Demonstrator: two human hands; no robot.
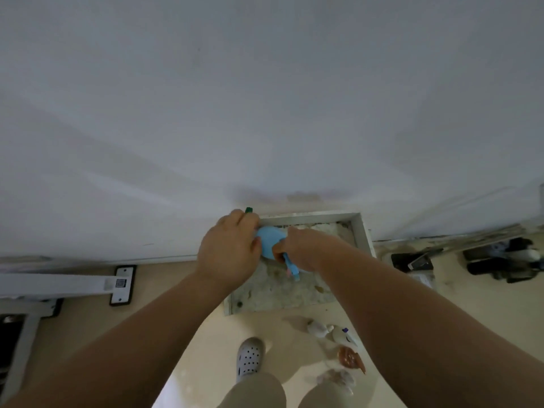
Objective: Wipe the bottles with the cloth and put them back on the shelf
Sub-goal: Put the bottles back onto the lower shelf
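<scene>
Both hands meet over the shelf [365, 232], a white-rimmed ledge with a mottled stone top set against the white wall [265, 98]. The left hand [229, 248] has its fingers curled down round a bottle [249, 210]. Only the bottle's green cap shows, sticking out past the knuckles on the wall side, and the body is hidden under the hand. The right hand [297, 248] sits just right of the left hand, thumb and fingers pinched on the blue cloth [269, 241]. The cloth bunches between the two hands and touches the left fingertips. A loose tail of it, with a bit of pink, hangs from under the right hand toward the person, over the stone top.

Below the right forearm, nearer the person than the shelf, four more bottles lie on the pale floor [471, 304]: a white bottle [318, 328], beside it a purple-capped bottle [343, 335], then a brown bottle [350, 357] and a clear bottle [338, 378], the last one blurred. Under the left forearm stands a foot in a white holed shoe [249, 356].

Well left of the left hand, a white bar [59, 285] ends at a bracket [122, 285] bearing a small square code. Well right of the right hand, dark things [500, 259] lie along the foot of the wall, too dim to tell apart.
</scene>
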